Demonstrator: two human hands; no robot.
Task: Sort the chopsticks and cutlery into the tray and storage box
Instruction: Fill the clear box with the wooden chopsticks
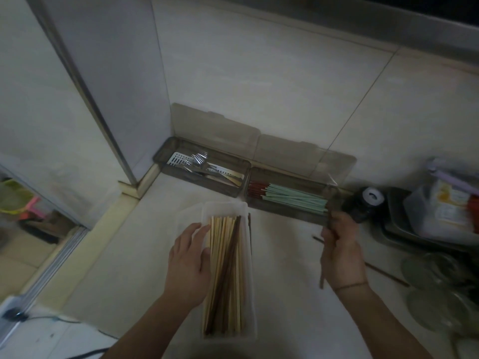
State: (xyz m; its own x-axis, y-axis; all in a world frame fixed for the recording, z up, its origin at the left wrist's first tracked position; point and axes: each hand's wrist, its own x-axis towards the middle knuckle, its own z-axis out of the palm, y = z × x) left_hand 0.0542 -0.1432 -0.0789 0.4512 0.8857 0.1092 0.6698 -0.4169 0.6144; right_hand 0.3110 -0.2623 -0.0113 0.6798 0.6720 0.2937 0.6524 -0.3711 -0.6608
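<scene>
Hands at the chopstick tray (228, 211) on the table (285, 268)

Left hand (188, 257) lies flat, fingers (199, 229) straight against the tray's left wall; right hand (339, 250) has fingers curled round a dark chopstick (322, 279), just before the box (285, 206) of green chopsticks

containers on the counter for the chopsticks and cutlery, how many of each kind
Smoky lidded boxes, lids open: 2, the cutlery box and the box of green and red chopsticks
White translucent tray of wooden chopsticks: 1
Total: 3
</scene>
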